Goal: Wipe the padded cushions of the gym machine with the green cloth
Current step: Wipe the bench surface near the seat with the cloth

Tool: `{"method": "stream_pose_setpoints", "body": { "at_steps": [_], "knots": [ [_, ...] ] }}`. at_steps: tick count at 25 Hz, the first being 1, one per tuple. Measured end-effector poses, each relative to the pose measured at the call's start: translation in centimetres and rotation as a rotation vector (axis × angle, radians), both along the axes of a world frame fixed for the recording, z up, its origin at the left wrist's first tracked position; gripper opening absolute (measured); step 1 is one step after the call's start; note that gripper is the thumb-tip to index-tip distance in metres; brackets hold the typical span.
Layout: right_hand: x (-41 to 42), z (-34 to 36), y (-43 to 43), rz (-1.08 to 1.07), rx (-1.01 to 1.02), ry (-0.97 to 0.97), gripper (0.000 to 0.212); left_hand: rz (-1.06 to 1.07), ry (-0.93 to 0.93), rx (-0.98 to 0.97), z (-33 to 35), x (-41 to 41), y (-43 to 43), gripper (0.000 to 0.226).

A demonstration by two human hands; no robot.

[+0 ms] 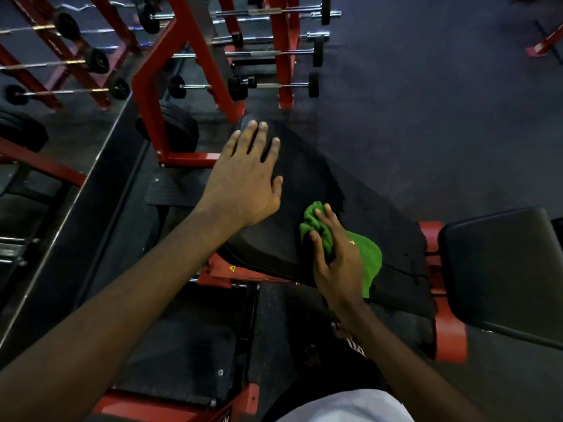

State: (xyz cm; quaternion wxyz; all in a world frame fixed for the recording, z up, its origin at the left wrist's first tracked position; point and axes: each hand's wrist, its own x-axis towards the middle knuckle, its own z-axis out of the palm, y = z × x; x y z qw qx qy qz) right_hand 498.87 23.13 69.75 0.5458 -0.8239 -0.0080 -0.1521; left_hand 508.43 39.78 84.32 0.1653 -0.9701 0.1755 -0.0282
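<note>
The person's right grip (338, 257) is closest. Its fingers curl around the green cloth (370, 258) and hold it bunched up, pressed down on the long black cushion (307, 172). It looks like it holds the cloth in a ball so it can rub hard and not let the cloth slip away. Part of the cloth sticks out flat on the right side of this grip. The wiping seems to be going on now, at the near end of the cushion.

Just right of this grip sits 1 more black cushion (499, 263), with no cloth on it yet.

Farther out, the left grip (246, 181) lies flat on the far end of the long cushion. Its fingers are straight and spread, and it holds nothing. It likely leans there to keep the person steady.

Past the left grip stand a red frame (143, 86) and bars with weights (274, 85).
</note>
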Motion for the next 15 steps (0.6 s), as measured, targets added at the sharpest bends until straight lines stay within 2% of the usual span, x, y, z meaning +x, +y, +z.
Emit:
{"method": "stream_pose_setpoints", "body": {
  "at_steps": [6, 9, 12, 15],
  "knots": [
    [9.5, 4.1, 1.3, -0.076, -0.051, 0.208, 0.05, 0.031, 0.019, 0.053, 0.2, -0.1, -0.6, 0.071],
    [6.8, 3.9, 1.3, -0.019, -0.097, 0.098, 0.058, 0.062, 0.038, 0.129, 0.2, 0.1, -1.6, 0.074],
    [3.1, 2.5, 1.4, 0.074, -0.129, -0.032, 0.057, 0.013, 0.038, 0.128, 0.9, 1.4, -1.9, 0.067],
    [5.6, 2.4, 1.4, 0.094, -0.142, -0.059, 0.053, -0.051, 0.045, 0.059, 0.9, 2.7, -1.5, 0.061]
  ]
}}
